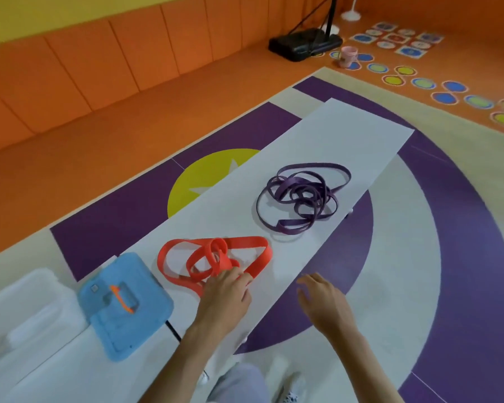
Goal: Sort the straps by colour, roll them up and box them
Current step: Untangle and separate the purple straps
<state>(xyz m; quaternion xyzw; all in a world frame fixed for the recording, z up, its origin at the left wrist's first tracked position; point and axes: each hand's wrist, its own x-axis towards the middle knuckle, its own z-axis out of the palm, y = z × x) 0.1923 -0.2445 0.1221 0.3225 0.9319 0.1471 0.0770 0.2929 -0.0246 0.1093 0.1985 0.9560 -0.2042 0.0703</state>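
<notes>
Straps lay in two heaps on the table: the red strap near me, the purple strap farther along, well apart. My left hand rested on the red strap's near loops; whether the fingers pinched it I could not tell. My right hand hovered at the table's edge, fingers loose, holding nothing. At left a blue lid lay just beside a clear box; its contents were too blurred to tell.

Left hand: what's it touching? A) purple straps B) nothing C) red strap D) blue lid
C: the left hand has its fingers on the red strap, well apart from the purple straps and the blue lid.
</notes>
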